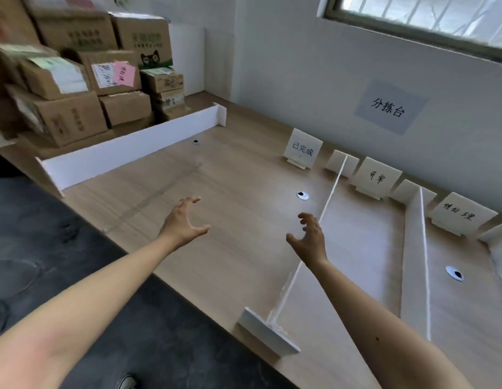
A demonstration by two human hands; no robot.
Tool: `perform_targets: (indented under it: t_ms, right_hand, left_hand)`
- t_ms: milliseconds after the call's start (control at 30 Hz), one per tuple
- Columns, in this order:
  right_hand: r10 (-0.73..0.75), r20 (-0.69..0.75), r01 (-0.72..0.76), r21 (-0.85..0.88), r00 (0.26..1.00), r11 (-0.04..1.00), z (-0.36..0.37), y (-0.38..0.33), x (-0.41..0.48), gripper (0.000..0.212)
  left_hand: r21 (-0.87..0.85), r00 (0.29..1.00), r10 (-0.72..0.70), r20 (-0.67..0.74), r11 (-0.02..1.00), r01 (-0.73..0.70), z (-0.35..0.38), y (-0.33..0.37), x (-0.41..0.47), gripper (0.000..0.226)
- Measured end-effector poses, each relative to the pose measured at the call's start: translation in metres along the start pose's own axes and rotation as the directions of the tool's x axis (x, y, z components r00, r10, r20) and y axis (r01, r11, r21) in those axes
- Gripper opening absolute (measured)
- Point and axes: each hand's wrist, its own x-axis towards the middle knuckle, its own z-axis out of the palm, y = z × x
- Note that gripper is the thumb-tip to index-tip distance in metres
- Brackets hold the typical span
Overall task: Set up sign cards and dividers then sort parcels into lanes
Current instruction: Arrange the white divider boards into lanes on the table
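Pale wood surface [216, 169] against a white wall, window up top. Far left of the left grip [185, 220], cardboard parcels [76, 80] stacked behind a long white divider [126, 153]. Left grip released, fingers spread, holding nothing above the wood. Right grip [308, 240] released too, loosely curled, empty, just beside the second divider [268, 331]. Beyond it, sign cards [302, 148] upright along the wall; further right, third divider [412, 262].
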Motion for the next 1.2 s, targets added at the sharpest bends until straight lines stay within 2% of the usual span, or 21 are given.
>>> perform_targets:
  t_ms: [267,633,967,1200]
  right_hand:
    - [-0.133,0.105,0.124,0.087,0.986,0.988,0.141,-0.131,0.025,0.057]
    - [-0.152,0.2,0.115,0.185,0.968,0.976,0.288,-0.279,0.038,0.061]
    - [-0.109,0.287,0.049,0.209,0.952,0.977,0.356,-0.329,0.06,0.061]
    - [-0.082,0.368,0.021,0.168,0.926,0.985,0.394,-0.353,0.097,0.059]
  left_hand:
    - [-0.019,0.994,-0.093,-0.051,0.996,0.092,-0.116,-0.103,0.025,0.079]
    - [-0.062,0.979,-0.179,-0.096,0.983,0.174,-0.248,-0.227,0.066,0.079]
    - [-0.074,0.963,-0.223,-0.15,0.974,0.214,-0.287,-0.285,0.098,0.082]
    - [0.004,0.951,-0.263,-0.161,0.964,0.268,-0.303,-0.318,0.135,0.081]
